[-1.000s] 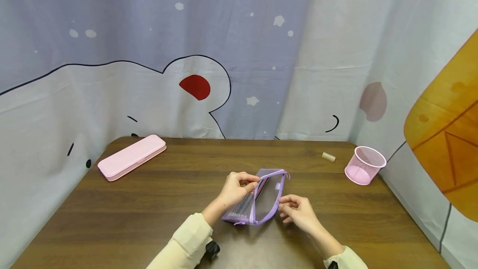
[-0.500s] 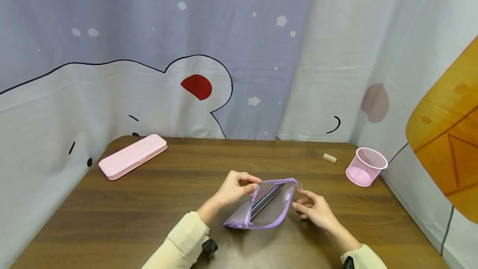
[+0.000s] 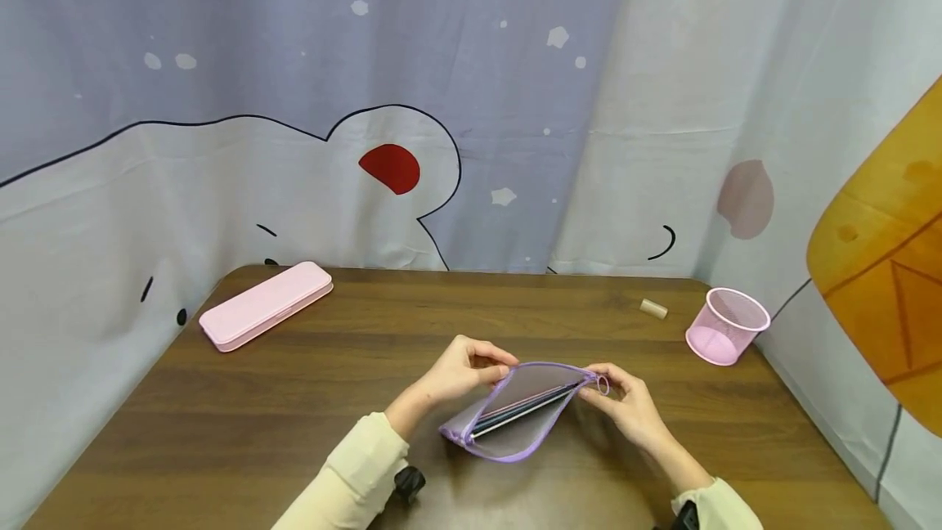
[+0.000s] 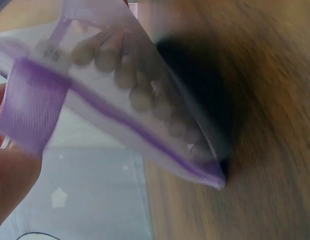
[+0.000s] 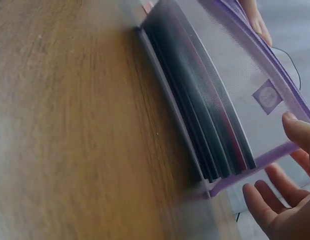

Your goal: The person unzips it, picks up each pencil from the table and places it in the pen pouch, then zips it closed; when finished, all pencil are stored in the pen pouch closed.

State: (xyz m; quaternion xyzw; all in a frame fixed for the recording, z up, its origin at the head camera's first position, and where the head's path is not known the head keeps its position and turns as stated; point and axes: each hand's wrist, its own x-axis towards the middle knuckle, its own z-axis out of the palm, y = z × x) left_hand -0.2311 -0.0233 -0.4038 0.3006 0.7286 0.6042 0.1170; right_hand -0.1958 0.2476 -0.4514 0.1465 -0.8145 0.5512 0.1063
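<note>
A mesh zip pouch with purple trim is held tilted above the table, its mouth spread wide. Several slim dark pencils lie together inside; their round ends show through the mesh in the left wrist view. My left hand pinches the pouch's left rim between thumb and fingers, at a purple fabric tab. At the other end, my right hand pinches the corner by the purple zip loop. In the right wrist view the thumb is on the near face, fingers behind.
On the wooden table, a closed pink pencil case lies back left. A pink mesh pen cup stands at the right, with a small beige cylinder beside it. A printed curtain hangs behind the table.
My right hand has moved from the lower rim to the right corner and taken hold there. The pouch has tipped and its mouth has spread wider, showing the pencils; the left hand keeps its pinch.
</note>
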